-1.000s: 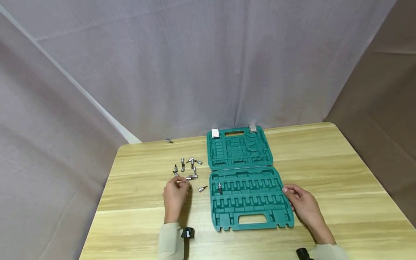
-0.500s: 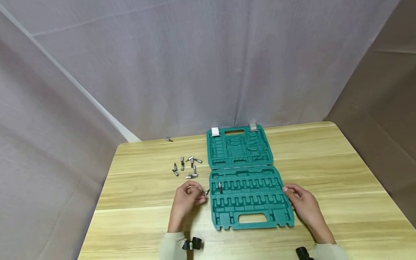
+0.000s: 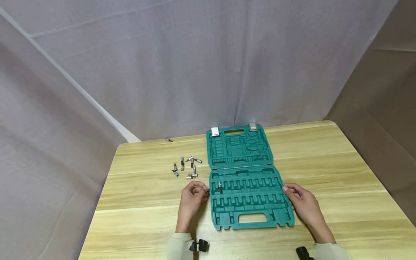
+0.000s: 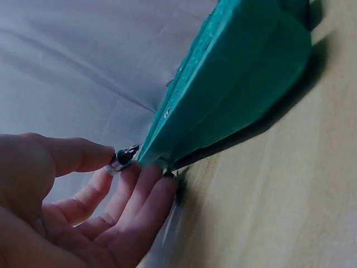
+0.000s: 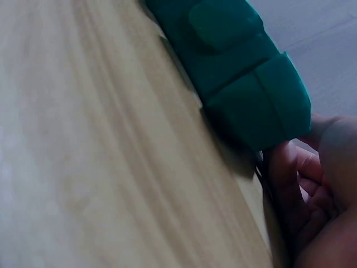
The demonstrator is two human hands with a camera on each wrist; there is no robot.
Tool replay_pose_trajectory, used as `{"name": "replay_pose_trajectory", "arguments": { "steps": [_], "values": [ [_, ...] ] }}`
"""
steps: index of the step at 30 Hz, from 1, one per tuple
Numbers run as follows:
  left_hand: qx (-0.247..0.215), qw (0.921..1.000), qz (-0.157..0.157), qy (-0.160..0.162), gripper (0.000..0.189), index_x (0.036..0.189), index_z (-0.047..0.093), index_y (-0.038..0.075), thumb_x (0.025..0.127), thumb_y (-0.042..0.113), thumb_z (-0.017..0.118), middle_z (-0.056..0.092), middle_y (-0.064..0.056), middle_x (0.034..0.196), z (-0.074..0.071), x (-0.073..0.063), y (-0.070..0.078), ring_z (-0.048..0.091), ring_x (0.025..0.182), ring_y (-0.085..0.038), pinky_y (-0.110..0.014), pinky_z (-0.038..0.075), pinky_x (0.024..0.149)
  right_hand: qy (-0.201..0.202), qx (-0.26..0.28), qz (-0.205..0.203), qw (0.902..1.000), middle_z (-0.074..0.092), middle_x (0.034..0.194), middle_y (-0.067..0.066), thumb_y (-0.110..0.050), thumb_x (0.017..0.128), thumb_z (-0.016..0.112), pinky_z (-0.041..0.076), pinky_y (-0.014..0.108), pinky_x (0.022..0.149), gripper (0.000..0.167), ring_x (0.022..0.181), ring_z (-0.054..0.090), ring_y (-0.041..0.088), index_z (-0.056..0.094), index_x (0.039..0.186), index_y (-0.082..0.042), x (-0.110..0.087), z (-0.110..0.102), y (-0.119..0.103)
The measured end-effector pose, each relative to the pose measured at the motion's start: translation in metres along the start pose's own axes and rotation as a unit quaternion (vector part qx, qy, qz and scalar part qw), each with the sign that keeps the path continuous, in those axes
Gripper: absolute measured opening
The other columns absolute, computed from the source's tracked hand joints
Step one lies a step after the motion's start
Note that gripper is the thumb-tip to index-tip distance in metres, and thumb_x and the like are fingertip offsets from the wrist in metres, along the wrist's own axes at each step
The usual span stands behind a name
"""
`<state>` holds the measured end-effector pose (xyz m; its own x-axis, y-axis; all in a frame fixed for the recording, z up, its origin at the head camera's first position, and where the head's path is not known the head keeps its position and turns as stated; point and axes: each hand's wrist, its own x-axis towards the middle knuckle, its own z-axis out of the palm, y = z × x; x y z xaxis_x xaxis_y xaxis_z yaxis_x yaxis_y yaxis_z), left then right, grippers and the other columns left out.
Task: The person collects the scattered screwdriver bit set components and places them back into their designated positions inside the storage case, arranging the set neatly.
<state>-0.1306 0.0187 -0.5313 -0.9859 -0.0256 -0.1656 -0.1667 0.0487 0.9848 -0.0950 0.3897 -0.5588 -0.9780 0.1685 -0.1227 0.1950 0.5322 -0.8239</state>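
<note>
Between thumb and forefinger my left hand (image 3: 192, 199) pinches a bit socket (image 4: 119, 161), chrome with a dark tip. It is at the left edge of the open green tool case (image 3: 253, 226). The dark end of a second bit socket (image 4: 168, 174) shows by the other fingers, low near the table; the rest of it is hidden. My right hand (image 3: 303, 203) holds the case's right edge, thumb at the rim and fingers curled at the side. One bit socket (image 3: 219, 187) lies in the upper row of slots, at the left.
Several loose bit sockets (image 3: 192, 162) lie in a group on the wooden table (image 3: 139, 202), left of the case. A lone bit socket (image 3: 169, 139) is near the back edge. Behind the case lid (image 3: 240, 148) hangs a grey cloth (image 3: 195, 72).
My left hand has moved right and slightly nearer, from the loose group to the case's left edge, carrying a bit socket. The socket lying beside the case is now hidden by the fingers.
</note>
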Motion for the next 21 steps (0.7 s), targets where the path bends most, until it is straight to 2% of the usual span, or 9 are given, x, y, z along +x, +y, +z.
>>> {"name": "replay_pose_trajectory", "arguments": {
  "steps": [5, 10, 17, 21],
  "values": [
    [0.058, 0.9974, 0.033, 0.027, 0.012, 0.105, 0.067, -0.005, 0.094, -0.002, 0.071, 0.074, -0.021, 0.092, 0.003, 0.003, 0.003, 0.065, 0.076, -0.018, -0.021, 0.052, 0.064, -0.004, -0.009, 0.0, 1.0, 0.072, 0.104, 0.011, -0.047, 0.109, 0.055, 0.055, 0.028, 0.062, 0.058, 0.066, 0.064, 0.012, 0.063, 0.139, 0.002, 0.0, -0.001, 0.0],
    [0.079, 0.995, 0.048, 0.038, 0.01, 0.103, 0.069, -0.001, 0.095, 0.0, 0.073, 0.075, -0.014, 0.092, 0.007, 0.002, 0.006, 0.07, 0.081, -0.026, -0.023, 0.053, 0.068, 0.0, -0.007, -0.007, 1.0, 0.072, 0.102, 0.01, -0.044, 0.109, 0.057, 0.055, 0.027, 0.062, 0.054, 0.065, 0.065, 0.011, 0.065, 0.137, 0.002, -0.001, 0.001, 0.003],
    [0.08, 0.9952, 0.056, -0.003, 0.015, 0.112, 0.071, -0.004, 0.098, 0.002, 0.07, 0.075, -0.015, 0.095, 0.012, 0.003, 0.013, 0.073, 0.079, -0.028, -0.044, 0.061, 0.058, 0.002, -0.003, -0.009, 1.0, 0.072, 0.1, 0.008, -0.042, 0.11, 0.057, 0.055, 0.027, 0.061, 0.052, 0.065, 0.064, 0.01, 0.065, 0.136, 0.002, -0.001, 0.001, 0.002],
    [0.08, 0.995, 0.057, -0.02, 0.018, 0.114, 0.071, -0.004, 0.097, 0.002, 0.072, 0.075, -0.013, 0.093, 0.016, 0.006, 0.016, 0.073, 0.078, -0.022, -0.035, 0.062, 0.063, 0.0, -0.006, -0.007, 1.0, 0.072, 0.102, 0.008, -0.042, 0.11, 0.057, 0.055, 0.027, 0.062, 0.053, 0.066, 0.064, 0.01, 0.064, 0.137, 0.002, -0.001, 0.0, 0.001]
  ]
}}
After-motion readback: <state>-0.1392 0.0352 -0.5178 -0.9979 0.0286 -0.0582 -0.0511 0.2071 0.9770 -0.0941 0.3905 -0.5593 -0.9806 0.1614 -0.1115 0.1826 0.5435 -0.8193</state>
